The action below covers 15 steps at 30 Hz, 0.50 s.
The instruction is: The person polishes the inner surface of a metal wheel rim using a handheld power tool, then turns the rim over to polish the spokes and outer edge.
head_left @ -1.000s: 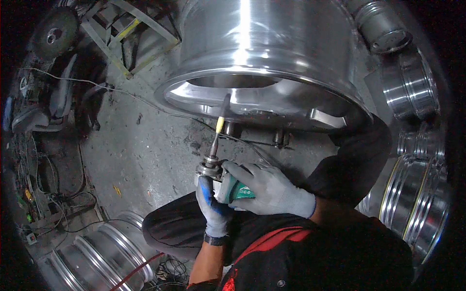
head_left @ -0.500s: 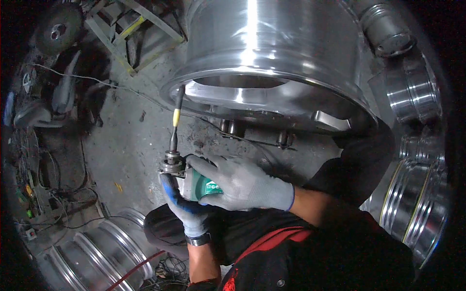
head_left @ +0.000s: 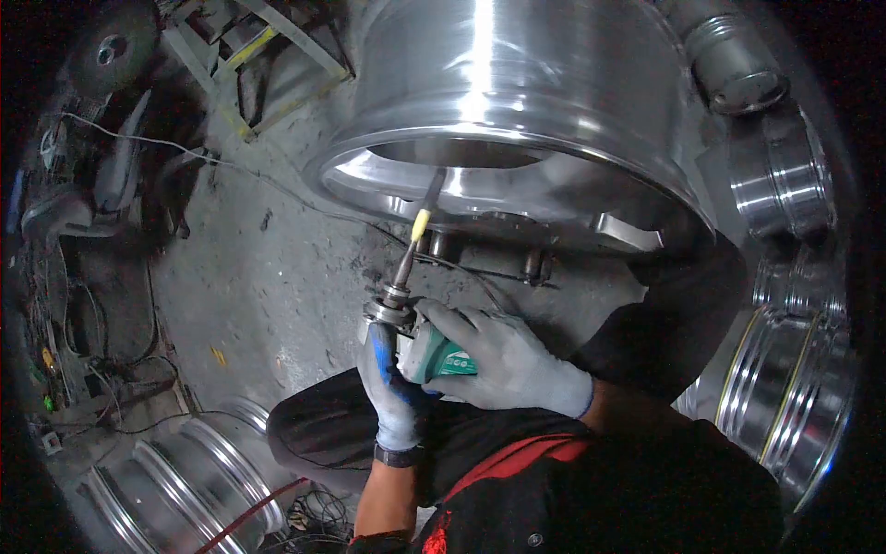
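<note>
A green angle grinder (head_left: 451,359) is held between both gloved hands in front of my lap. My left hand (head_left: 395,395), in a grey glove with a blue palm, is wrapped round its metal head from below. My right hand (head_left: 513,362) grips the green body from above, fingers curled over it. From the head a long shaft with a yellow band (head_left: 420,225) points up and away. Its grey tip overlaps the opening of a large polished metal wheel rim (head_left: 572,88), which is tilted in front of me with its open face towards me.
More metal rims stand on the right (head_left: 780,369) and at the lower left (head_left: 189,475). A steel frame (head_left: 309,51) is at the upper left, with a cable (head_left: 166,146) across the concrete floor (head_left: 249,277). Metal rollers (head_left: 532,265) show beneath the big rim.
Both hands and the grinder have moved right. The shaft now leans right, its tip shifted from the rim's left edge towards the middle of the opening.
</note>
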{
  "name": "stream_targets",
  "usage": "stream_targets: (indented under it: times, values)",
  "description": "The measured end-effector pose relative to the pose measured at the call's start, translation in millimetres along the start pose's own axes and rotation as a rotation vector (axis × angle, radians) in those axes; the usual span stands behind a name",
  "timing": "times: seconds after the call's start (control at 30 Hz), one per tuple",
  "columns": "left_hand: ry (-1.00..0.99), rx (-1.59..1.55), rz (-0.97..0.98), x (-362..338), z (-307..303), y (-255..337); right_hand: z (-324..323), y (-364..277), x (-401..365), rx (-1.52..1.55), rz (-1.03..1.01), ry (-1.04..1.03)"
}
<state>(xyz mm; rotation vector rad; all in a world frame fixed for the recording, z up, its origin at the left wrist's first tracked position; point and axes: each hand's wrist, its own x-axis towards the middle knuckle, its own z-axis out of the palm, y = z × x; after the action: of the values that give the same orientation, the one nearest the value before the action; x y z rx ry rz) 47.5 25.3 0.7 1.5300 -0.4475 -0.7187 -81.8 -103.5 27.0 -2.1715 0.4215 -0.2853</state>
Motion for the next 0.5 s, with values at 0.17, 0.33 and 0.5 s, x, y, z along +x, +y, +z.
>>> stream_targets:
  times: [0.17, 0.33, 0.5]
  values:
    - [0.110, -0.256, -0.064, 9, -15, 5, 10, -7, 20, 0.016, -0.089, 0.024]
    - [0.232, -0.214, 0.017, 19, -29, 17, 18, -15, 44, -0.011, -0.198, 0.098]
    - [0.241, -0.451, -0.030, 20, -19, 31, 14, -16, 43, 0.016, -0.166, 0.033]
